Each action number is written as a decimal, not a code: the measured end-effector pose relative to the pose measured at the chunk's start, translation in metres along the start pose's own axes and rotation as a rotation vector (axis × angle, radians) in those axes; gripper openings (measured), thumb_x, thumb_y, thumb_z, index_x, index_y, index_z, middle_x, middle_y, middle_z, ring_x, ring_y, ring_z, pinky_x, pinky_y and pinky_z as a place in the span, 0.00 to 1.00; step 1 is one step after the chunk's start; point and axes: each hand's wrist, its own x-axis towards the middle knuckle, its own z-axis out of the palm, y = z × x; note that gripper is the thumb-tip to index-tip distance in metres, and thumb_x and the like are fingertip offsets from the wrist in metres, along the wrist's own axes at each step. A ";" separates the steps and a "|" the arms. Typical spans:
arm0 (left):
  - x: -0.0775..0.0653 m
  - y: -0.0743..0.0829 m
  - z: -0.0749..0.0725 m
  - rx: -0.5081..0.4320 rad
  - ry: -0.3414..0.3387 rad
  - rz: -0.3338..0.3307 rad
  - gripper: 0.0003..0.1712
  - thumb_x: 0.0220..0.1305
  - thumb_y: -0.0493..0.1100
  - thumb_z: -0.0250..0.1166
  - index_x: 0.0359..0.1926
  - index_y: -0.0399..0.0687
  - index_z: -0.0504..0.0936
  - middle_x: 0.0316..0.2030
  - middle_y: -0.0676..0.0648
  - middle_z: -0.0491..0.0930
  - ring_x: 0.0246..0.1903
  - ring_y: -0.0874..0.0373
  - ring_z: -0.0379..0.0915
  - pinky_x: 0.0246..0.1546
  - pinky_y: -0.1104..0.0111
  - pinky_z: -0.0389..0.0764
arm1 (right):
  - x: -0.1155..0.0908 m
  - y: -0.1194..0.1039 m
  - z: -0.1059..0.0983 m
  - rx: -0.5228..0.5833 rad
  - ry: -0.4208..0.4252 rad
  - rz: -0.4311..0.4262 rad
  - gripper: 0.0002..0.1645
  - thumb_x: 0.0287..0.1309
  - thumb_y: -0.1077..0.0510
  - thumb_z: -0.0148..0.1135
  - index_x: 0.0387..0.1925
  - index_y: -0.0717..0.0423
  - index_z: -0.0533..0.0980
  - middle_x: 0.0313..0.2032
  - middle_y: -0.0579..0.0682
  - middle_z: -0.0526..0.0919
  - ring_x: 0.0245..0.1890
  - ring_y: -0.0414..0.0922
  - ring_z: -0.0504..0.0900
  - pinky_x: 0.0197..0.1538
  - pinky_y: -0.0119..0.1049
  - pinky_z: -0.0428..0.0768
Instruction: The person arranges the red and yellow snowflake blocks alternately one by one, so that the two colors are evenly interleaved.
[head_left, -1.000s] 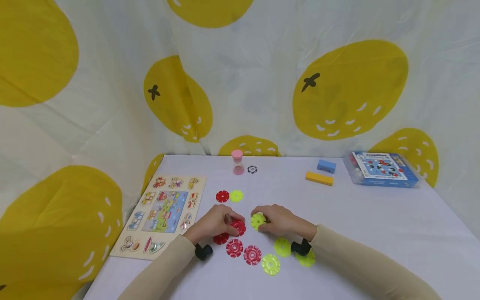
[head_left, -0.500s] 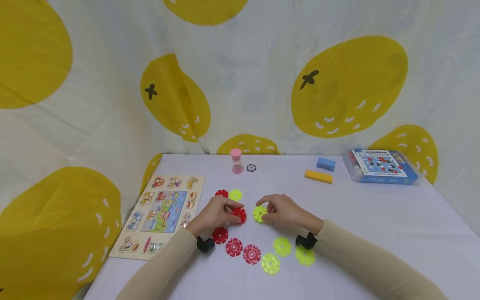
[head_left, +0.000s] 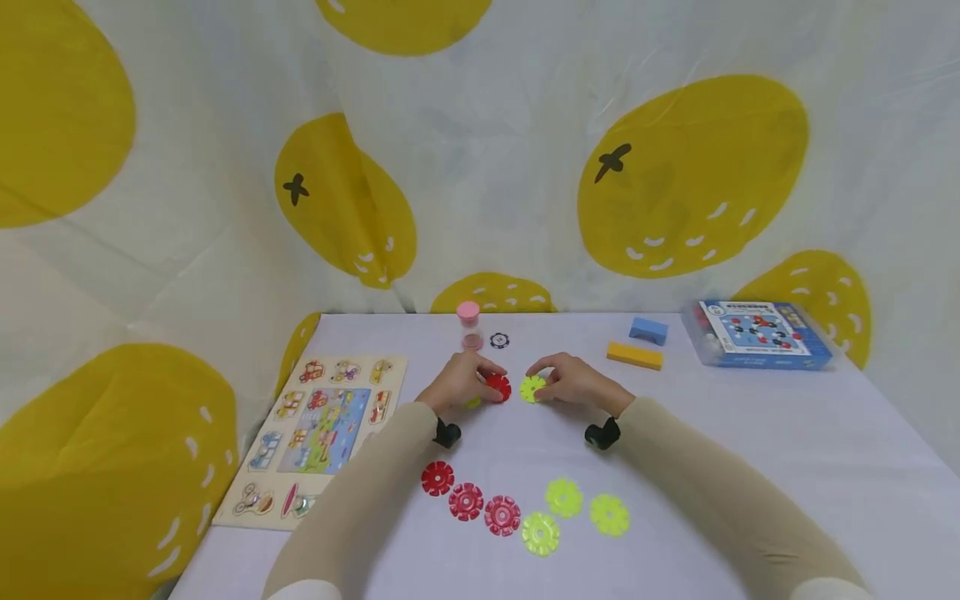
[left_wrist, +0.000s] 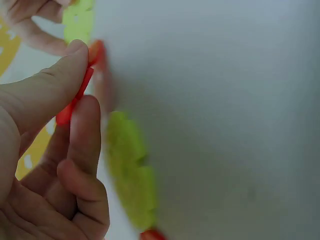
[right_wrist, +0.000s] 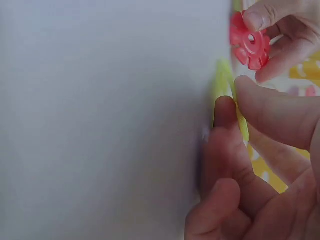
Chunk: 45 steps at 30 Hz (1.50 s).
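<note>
In the head view my left hand (head_left: 461, 382) pinches a red flower-shaped interlocking disc (head_left: 498, 387) by its edge. Facing it, a small gap away, my right hand (head_left: 576, 383) pinches a yellow-green interlocking disc (head_left: 533, 388). Both wrist views show thumb and fingertips closed on the held red disc (left_wrist: 75, 100) and yellow-green disc (right_wrist: 241, 117). Below the left hand lies another yellow-green disc (left_wrist: 131, 170), with a red disc (left_wrist: 152, 235) just showing beside it. Nearer on the table, red discs (head_left: 466, 502) and yellow-green discs (head_left: 564, 497) form a curved row.
A wooden picture puzzle (head_left: 315, 433) lies left, partly under the left sleeve. Behind the hands stand a pink sand timer (head_left: 469, 325) and a round chip (head_left: 499, 340). Back right are a blue block (head_left: 648, 331), a yellow block (head_left: 634, 356) and a boxed set (head_left: 761, 335).
Both hands have lifted their discs and carried them away from the body, toward the back of the table. The left hand now covers much of the two discs lying there.
</note>
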 end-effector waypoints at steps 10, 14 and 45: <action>0.003 -0.004 0.003 0.209 0.057 0.082 0.22 0.48 0.53 0.74 0.47 0.62 0.85 0.40 0.59 0.84 0.38 0.61 0.73 0.39 0.69 0.73 | 0.000 -0.007 0.007 -0.237 0.097 -0.059 0.25 0.48 0.45 0.71 0.51 0.38 0.79 0.30 0.45 0.79 0.31 0.44 0.74 0.32 0.34 0.70; 0.000 -0.010 0.006 0.231 0.038 0.085 0.24 0.48 0.56 0.74 0.49 0.62 0.84 0.40 0.59 0.81 0.42 0.61 0.73 0.45 0.68 0.73 | -0.003 -0.006 0.011 -0.255 0.083 -0.068 0.27 0.47 0.44 0.72 0.52 0.38 0.79 0.30 0.45 0.78 0.30 0.44 0.73 0.30 0.34 0.70; -0.034 0.004 0.016 0.341 0.135 0.137 0.26 0.49 0.59 0.72 0.50 0.63 0.81 0.46 0.58 0.79 0.47 0.60 0.70 0.51 0.60 0.71 | -0.065 0.004 0.008 -0.171 0.033 -0.176 0.32 0.48 0.44 0.70 0.57 0.43 0.75 0.41 0.47 0.80 0.33 0.40 0.75 0.36 0.32 0.73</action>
